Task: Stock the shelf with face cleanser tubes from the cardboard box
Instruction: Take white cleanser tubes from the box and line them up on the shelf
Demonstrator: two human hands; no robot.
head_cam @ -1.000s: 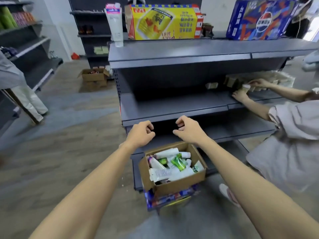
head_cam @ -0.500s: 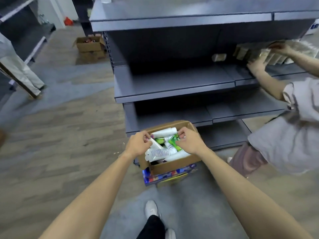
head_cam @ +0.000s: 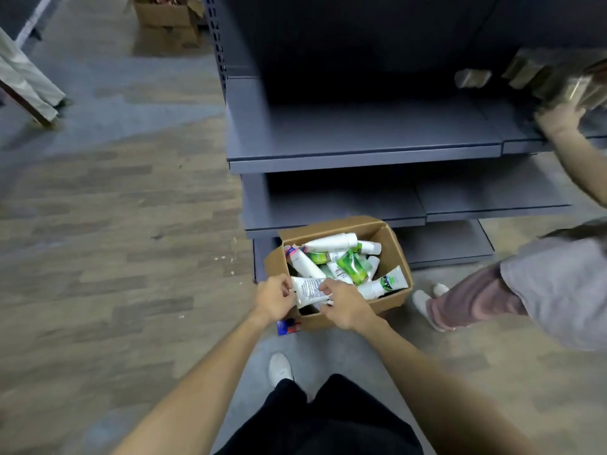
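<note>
An open cardboard box [head_cam: 395,254] sits on the floor in front of the dark grey shelf [head_cam: 361,133]. It holds several white and green face cleanser tubes [head_cam: 331,243]. At the box's near edge a white tube with printed text [head_cam: 308,290] lies between my two hands. My left hand [head_cam: 274,298] pinches its left side and my right hand [head_cam: 343,303] covers its right end. The tube's lower part is hidden by my fingers.
Another person [head_cam: 558,284] crouches at the right, with a hand [head_cam: 558,118] on packets [head_cam: 558,73] on the shelf's right section. A blue carton [head_cam: 288,326] peeks out under the box. More cardboard boxes [head_cam: 167,21] stand far left on the floor.
My hands came down from above the box into it and moved to its near edge, closing on the printed white tube. The view tilted down toward the floor.
</note>
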